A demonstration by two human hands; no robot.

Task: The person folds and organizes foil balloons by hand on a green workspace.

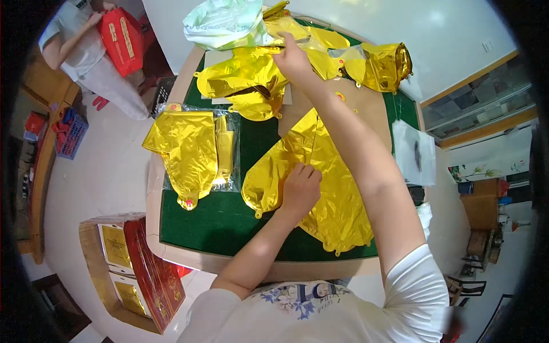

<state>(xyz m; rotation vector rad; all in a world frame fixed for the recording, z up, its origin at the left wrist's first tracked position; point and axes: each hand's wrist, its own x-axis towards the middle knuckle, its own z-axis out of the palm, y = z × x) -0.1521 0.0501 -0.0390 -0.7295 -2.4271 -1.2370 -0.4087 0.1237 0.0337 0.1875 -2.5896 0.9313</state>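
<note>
A large gold foil balloon [337, 200], flat and creased, is spread over the near middle of the green-topped table. My left hand [302, 186] is closed on a fold of it, fingers curled down. My right arm stretches over this balloon to the far side, where my right hand [293, 60] is closed at the edge of another gold foil balloon [243, 74]; its fingertips are partly hidden. More gold foil balloons [386, 66] lie crumpled around that hand. At the left, a flat gold foil balloon [186, 151] rests partly on a clear plastic packet [231, 154] with folded gold foil inside.
A pale plastic bag [223, 26] stands at the table's back left. Brown cardboard [366, 106] lies under the foil. On the floor are a red carton [151, 274] and a blue basket [71, 134]. Another person [86, 57] holds a red item [121, 43] at upper left.
</note>
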